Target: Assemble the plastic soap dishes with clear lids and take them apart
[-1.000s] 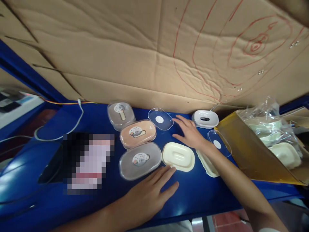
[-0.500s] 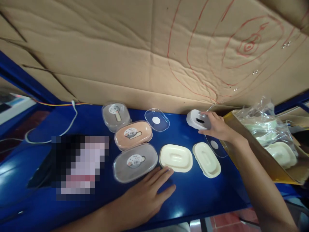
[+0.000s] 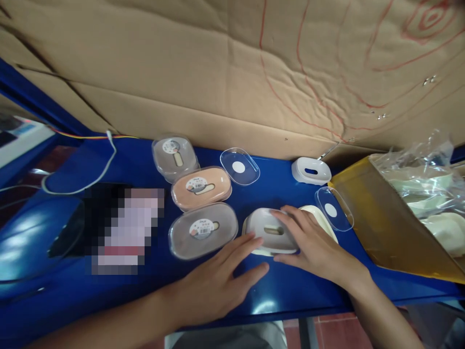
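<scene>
My right hand (image 3: 312, 237) grips a grey oval slotted tray (image 3: 259, 223) at its right end, thumb at the front edge and fingers over the top. The tray lies over a cream oval base (image 3: 263, 252), whose rim peeks out below. My left hand (image 3: 218, 276) is open, its fingertips at the tray's left front edge and the thumb apart. Behind my right hand a second cream base (image 3: 321, 220) is partly hidden. To the left lie lidded oval boxes with round labels: a grey one (image 3: 185, 242), a peach one (image 3: 218, 183) and another grey one (image 3: 163, 162).
Clear lids (image 3: 250, 165) with white round stickers lie on the blue table (image 3: 269, 295), one near the carton. More grey slotted trays (image 3: 323, 169) stand stacked at the back. At right is a carton (image 3: 348, 203) of bagged pieces. A blurred-out item (image 3: 127, 228) lies at left.
My right hand has brought a grey slotted tray from the stack at the back onto the left cream base. My left fingertips now reach the tray's edge. The view has shifted slightly.
</scene>
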`<state>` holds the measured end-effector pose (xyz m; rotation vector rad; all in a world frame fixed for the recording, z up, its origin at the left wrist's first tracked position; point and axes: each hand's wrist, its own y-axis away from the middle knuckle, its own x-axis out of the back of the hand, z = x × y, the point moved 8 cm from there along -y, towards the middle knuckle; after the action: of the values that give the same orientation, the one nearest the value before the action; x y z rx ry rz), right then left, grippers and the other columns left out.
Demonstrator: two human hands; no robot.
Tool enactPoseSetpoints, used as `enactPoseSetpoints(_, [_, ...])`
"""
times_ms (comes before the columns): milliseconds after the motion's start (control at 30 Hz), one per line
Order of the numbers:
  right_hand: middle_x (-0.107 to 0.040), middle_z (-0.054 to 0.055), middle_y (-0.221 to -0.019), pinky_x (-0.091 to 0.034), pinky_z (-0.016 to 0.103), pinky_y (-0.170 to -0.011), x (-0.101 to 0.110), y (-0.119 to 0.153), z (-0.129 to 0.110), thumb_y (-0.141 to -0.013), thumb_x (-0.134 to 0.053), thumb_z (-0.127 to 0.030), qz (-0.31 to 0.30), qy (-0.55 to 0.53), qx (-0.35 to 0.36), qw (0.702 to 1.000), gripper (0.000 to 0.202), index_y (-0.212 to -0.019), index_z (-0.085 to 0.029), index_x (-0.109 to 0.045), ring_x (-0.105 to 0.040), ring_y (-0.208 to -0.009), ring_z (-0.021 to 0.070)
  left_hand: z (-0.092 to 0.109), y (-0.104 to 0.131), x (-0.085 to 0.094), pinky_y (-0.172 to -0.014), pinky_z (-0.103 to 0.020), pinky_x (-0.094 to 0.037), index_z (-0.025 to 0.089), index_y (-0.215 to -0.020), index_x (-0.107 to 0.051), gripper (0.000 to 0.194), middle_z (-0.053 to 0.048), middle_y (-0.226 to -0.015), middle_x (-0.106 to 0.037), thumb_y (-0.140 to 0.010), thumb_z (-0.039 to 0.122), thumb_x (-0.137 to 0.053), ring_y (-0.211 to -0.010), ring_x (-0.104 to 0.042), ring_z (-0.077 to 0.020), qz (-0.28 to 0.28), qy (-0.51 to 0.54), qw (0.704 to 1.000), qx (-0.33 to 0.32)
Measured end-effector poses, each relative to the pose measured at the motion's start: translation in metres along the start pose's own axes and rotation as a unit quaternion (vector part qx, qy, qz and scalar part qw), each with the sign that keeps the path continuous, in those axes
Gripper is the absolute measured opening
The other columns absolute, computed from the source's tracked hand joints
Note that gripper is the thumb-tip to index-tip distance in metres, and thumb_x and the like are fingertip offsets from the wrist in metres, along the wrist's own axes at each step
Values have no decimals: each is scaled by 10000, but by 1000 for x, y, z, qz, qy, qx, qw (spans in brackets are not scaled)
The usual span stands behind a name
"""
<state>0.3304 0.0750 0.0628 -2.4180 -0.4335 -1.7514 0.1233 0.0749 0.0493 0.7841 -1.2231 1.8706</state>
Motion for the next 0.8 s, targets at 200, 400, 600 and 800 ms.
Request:
enactPoseSetpoints(200, [-496,222,-1620,-525,659,-1176,-7,3,-13,-979,-787,-447,-4,33,29,999,848,-1689,-269,-357,-547,-1476,427,-3,-1,0,-1160,-480,-588,171,-1485,-586,441,-207,-1613,-534,-1054,84,-548,-1563,-489,-336,-3,-31,999,12])
enactPoseSetpoints(400, [-517,236,-1599,-574,660,-1122,-16,9,-30,-872,-828,-217,-36,36,63,997,786,-1575,-218,-478,-559,-1458,459,2,-7,6,-1194,-463,-563,158,-1372,-661,299,-159,-1470,-660,-1078,131,-614,-1465,-579,-302,-1,-70,997,-19])
enactPoseSetpoints(600, [-382,243,-1742,-440,711,-1252,-28,7,-43,-846,-801,-114,-42,40,103,993,788,-1567,-205,-494,-350,-1631,477,8,-10,0,-1262,-494,-494,90,-1282,-687,240,-163,-1310,-731,-1066,115,-586,-1307,-684,-290,-13,-135,989,-57])
enactPoseSetpoints(800, [-195,128,-1850,-446,583,-1291,-8,-2,-14,-974,-799,-483,-57,-68,102,991,997,-1756,-339,-197,-275,-1689,356,7,-9,-2,-1238,-467,-488,128,-1282,-678,240,-146,-1337,-734,-1059,151,-593,-1269,-701,-278,-29,-180,982,-58])
